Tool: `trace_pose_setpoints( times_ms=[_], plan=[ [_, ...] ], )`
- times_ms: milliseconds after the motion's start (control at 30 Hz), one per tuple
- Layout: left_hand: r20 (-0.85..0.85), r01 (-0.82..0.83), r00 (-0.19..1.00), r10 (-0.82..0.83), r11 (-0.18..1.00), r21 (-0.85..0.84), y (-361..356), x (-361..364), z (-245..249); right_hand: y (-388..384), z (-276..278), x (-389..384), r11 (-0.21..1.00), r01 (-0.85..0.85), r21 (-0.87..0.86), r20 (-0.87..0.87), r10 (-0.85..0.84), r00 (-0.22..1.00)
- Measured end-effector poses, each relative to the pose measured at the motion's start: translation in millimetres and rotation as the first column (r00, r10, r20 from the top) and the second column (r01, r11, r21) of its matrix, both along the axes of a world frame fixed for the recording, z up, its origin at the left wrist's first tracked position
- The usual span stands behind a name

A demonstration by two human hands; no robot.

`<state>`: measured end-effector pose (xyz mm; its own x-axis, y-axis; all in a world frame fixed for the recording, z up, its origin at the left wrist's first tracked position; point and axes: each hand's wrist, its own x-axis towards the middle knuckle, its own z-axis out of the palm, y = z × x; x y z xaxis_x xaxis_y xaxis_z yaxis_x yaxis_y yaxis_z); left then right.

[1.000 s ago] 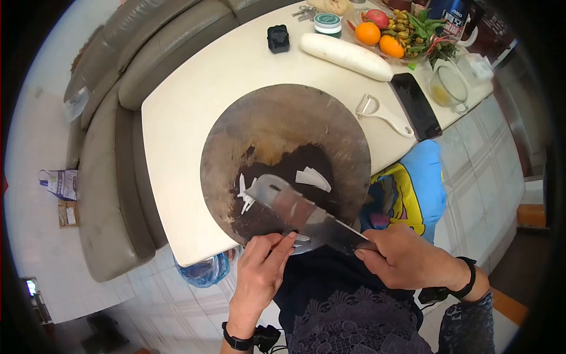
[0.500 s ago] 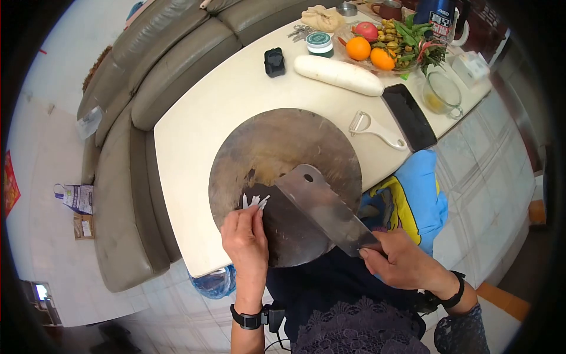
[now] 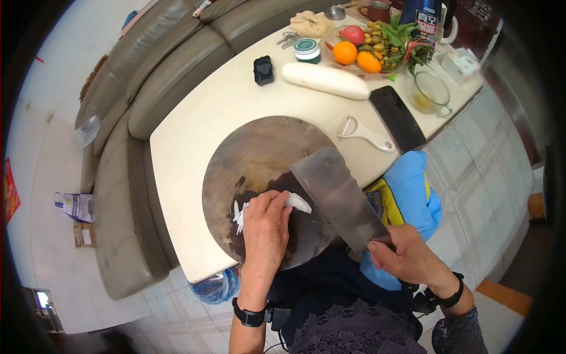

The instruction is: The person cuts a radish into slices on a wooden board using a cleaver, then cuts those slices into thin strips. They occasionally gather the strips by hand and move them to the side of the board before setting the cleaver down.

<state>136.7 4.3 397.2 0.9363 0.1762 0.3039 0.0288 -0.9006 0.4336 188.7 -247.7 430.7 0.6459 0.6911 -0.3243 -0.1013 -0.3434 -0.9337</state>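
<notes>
A round dark chopping board [image 3: 268, 138] lies at the table's near end. On it my left hand [image 3: 266, 227] is closed over white slices [image 3: 299, 202], which stick out to the right of its fingertips. Thin white strips [image 3: 238, 216] lie just left of that hand. My right hand [image 3: 402, 253] grips the handle of a wide cleaver [image 3: 337, 194]. The blade slants up and left over the board's right part, apart from the slices. Farther back, a whole white radish [image 3: 325, 81] and a white peeler [image 3: 364, 134] rest on the table.
A black tray [image 3: 398, 118], glass cup [image 3: 430, 93], fruit bowl [image 3: 377, 59], green-and-white jar [image 3: 307, 51] and black object [image 3: 263, 70] stand on the table [image 3: 188, 135]. A blue and yellow cloth [image 3: 407, 189] hangs at its right edge. A grey sofa [image 3: 121, 206] stands left.
My left hand has moved right from the strips onto the white slices, now visible beside its fingers. The cleaver has shifted right and slightly down, away from them. The view has shifted a little.
</notes>
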Motion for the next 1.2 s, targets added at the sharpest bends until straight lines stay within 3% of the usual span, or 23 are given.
trace_pose_setpoints(
  times_ms=[167, 267, 333, 400, 433, 500, 633, 700, 800, 900, 1200],
  plan=[
    [-0.023, -0.075, 0.997, 0.073, 0.993, -0.090, 1.1, -5.7, 0.0, -1.8, -1.4, -1.3, 0.999, 0.007, -0.033, -0.027, -0.008, 1.000],
    [0.059, 0.038, 0.998, -0.037, 0.999, -0.014, 4.9, -20.0, -3.0, -0.9, 1.3, -1.6, 0.998, -0.018, -0.064, -0.004, 0.018, 1.000],
    [0.197, 0.097, 0.972, -0.125, 0.985, 0.145, 3.2, -36.4, -0.9, -0.3, 2.7, -1.6, 0.996, -0.036, -0.086, 0.014, 0.037, 0.999],
    [0.193, 0.090, 0.973, -0.123, 0.980, 0.175, 1.8, -61.2, -1.4, -0.1, 3.5, -1.9, 0.985, -0.130, -0.114, 0.286, 0.158, 0.945],
    [0.190, 0.083, 0.974, -0.123, 0.975, 0.209, 1.8, -73.2, -2.8, 1.5, 3.6, -3.6, 0.984, -0.132, -0.117, 0.282, 0.160, 0.946],
    [0.185, 0.054, 0.978, -0.091, 0.979, 0.199, 4.6, -92.5, -11.0, 8.5, 4.7, -8.1, 0.951, -0.268, -0.156, 0.454, 0.310, 0.835],
    [0.134, 0.019, 0.990, -0.046, 0.982, 0.190, 8.1, -113.0, -19.6, 27.1, 12.7, -14.2, 0.868, -0.416, -0.273, 0.492, 0.497, 0.715],
    [0.043, 0.021, 0.999, -0.029, 0.985, 0.169, 7.7, -122.4, -18.7, 37.8, 24.6, -13.2, 0.778, -0.527, -0.341, 0.539, 0.621, 0.568],
    [0.111, 0.024, 0.993, -0.045, 0.983, 0.182, 2.5, -125.9, -22.9, 49.0, 28.3, -18.0, 0.744, -0.530, -0.407, 0.572, 0.660, 0.487],
    [0.060, 0.034, 0.997, -0.042, 0.990, 0.140, -2.8, -135.5, -33.9, 55.8, 27.3, -20.5, 0.723, -0.538, -0.434, 0.567, 0.683, 0.460],
    [0.035, 0.037, 0.999, -0.039, 0.998, 0.052, -0.5, -131.1, -29.9, 67.6, 36.5, -24.6, 0.677, -0.552, -0.487, 0.477, 0.735, 0.482]
  ],
)
